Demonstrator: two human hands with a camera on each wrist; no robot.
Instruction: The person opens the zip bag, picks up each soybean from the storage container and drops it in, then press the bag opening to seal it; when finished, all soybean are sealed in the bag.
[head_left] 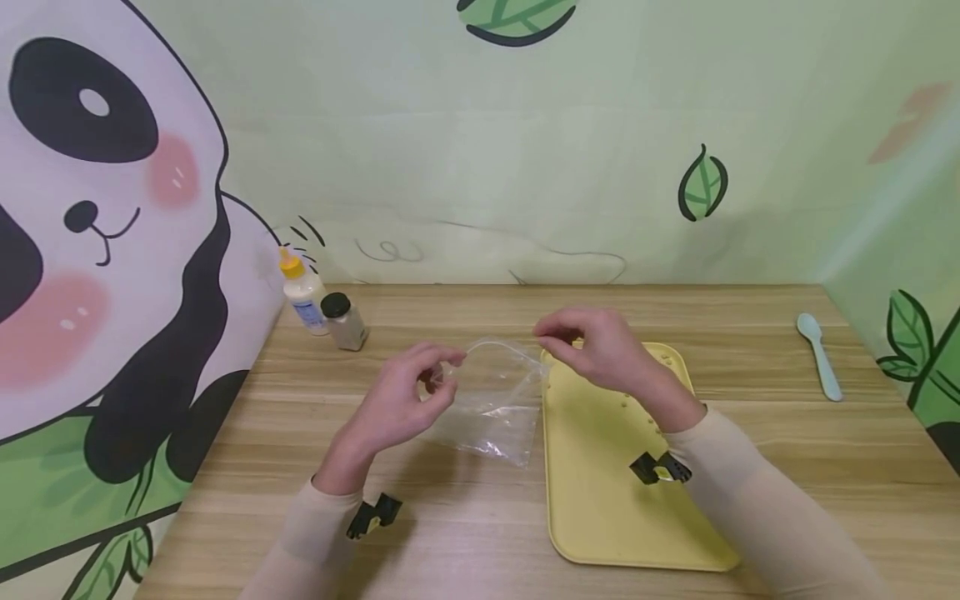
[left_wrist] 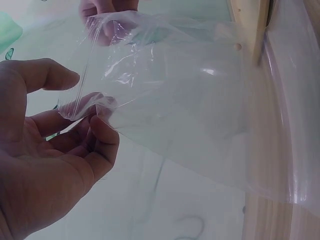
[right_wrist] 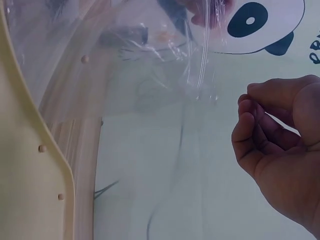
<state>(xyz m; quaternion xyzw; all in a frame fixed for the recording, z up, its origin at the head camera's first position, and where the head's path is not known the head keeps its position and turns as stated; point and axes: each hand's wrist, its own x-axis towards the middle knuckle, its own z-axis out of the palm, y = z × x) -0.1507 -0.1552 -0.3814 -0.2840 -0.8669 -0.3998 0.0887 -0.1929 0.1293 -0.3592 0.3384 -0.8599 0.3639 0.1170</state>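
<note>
With fingers curled, a person's left hand (head_left: 397,402) grips a clear zip bag (head_left: 491,421) by its mouth, apparently steadying it over the table (head_left: 457,542) beside a yellow tray (head_left: 600,521); the right hand (head_left: 603,348), fingertips drawn together, visibly holds nothing.

The bag (head_left: 491,408) is colourless, the tray (head_left: 600,500) plain yellow, the bench (head_left: 750,329) streaked brown wood grain, the spoon (head_left: 822,358) near the bench's right edge pale blue.

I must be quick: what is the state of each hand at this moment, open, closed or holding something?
Left hand: holding the clear plastic bag near its edge.
Right hand: closed, nothing visible in its grip.
</note>
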